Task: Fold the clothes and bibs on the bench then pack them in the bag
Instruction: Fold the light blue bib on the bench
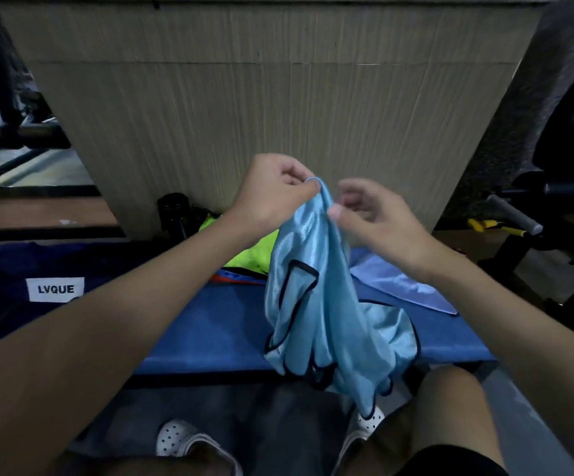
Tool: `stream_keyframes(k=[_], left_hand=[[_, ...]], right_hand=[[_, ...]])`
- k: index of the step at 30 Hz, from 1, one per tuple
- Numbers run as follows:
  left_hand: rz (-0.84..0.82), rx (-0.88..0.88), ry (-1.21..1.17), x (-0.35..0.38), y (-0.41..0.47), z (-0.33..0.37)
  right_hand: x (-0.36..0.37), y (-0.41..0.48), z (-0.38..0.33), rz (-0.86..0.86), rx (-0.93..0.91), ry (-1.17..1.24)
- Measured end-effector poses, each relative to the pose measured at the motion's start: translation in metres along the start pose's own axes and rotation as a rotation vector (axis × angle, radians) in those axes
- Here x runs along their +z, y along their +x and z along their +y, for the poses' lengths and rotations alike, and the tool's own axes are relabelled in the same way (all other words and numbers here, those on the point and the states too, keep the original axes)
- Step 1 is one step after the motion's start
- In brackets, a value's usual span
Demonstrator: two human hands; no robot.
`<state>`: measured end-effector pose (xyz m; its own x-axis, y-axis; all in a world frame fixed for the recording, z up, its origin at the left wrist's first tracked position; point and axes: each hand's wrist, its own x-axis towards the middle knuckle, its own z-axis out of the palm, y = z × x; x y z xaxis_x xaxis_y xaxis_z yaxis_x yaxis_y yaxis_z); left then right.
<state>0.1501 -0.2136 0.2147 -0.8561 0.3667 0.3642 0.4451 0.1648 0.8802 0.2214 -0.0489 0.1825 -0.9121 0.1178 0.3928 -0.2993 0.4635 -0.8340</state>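
Pinching the blue bib [316, 304] at its top, left hand [271, 197] curled; right hand [381, 219] half-open, thumb touching it.

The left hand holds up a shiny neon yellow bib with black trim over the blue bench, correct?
Not quite. The head view shows the left hand gripping a shiny light blue bib with black trim over the blue bench; the neon yellow garment lies behind it, unheld.
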Motion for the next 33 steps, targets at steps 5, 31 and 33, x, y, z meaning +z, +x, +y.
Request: stream_keyframes(k=[5, 31, 33], left_hand=[[-0.04, -0.028, -0.058, 0.003, -0.007, 0.0], [0.008, -0.112, 0.08, -0.004, -0.007, 0.007], [0.037, -0.143, 0.066, -0.006, -0.007, 0.007]], right_hand=[[0.009, 0.001, -0.003, -0.012, -0.022, 0.053], [0.017, -0.012, -0.011, -0.136, 0.055, 0.093], [0.021, -0.013, -0.012, -0.084, 0.048, 0.06]])
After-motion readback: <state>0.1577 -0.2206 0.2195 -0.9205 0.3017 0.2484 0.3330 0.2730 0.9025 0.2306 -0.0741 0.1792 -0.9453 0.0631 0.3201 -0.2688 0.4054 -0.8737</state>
